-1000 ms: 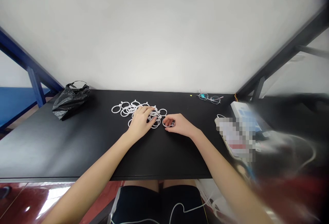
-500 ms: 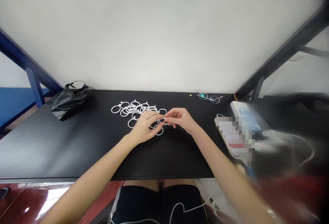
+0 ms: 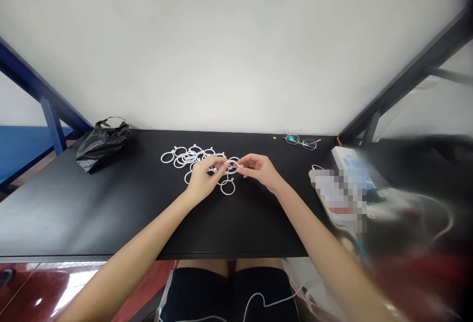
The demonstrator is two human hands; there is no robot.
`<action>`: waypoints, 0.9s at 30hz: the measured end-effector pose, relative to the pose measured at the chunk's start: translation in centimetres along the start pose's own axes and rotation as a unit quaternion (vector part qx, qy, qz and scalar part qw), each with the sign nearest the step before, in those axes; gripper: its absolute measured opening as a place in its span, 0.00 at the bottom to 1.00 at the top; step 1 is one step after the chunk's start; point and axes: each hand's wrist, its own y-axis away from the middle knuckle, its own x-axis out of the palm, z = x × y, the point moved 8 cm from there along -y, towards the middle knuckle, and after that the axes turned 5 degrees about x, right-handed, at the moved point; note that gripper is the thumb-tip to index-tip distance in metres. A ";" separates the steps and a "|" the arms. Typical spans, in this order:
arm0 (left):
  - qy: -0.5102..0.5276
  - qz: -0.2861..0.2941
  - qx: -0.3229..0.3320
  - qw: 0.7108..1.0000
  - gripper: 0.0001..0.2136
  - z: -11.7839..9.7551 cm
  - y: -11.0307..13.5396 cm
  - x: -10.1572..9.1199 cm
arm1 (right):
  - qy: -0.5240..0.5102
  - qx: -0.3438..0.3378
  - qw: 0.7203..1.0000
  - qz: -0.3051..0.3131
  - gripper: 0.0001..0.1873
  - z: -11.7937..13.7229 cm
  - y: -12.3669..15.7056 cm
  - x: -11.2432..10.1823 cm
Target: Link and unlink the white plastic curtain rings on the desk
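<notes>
Several white plastic rings [image 3: 185,157] lie in a loose pile on the black table [image 3: 121,203]. My left hand [image 3: 204,178] and my right hand [image 3: 260,170] meet just above the pile's right edge, fingertips pinched together on one white ring [image 3: 233,165] held between them. Another ring [image 3: 227,187] lies flat on the table just below the hands. Both forearms reach in from the bottom of the view.
A crumpled black plastic bag [image 3: 101,144] sits at the back left. A pair of glasses [image 3: 303,141] lies at the back right. A blurred-out flat object [image 3: 342,196] with a white cable rests at the right edge. The white wall stands right behind the table.
Both hands lifted off the table and came together; the left hand left the pile and now shares a pinched ring with the right hand. One ring now lies separate below them.
</notes>
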 end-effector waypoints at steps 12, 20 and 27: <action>0.243 0.027 -0.196 0.950 0.17 3.1 0.1 1.2 | -0.016 0.023 1.000 -0.003 0.19 -0.5 0.0 0.5; 0.316 0.033 -0.313 0.895 0.19 4.0 1.1 1.7 | -0.030 0.022 0.999 -0.024 0.20 -0.7 -0.2 0.1; 0.373 0.028 -0.352 0.858 0.18 4.6 1.6 2.2 | -0.058 -0.005 0.995 -0.077 0.16 -0.3 0.0 -0.4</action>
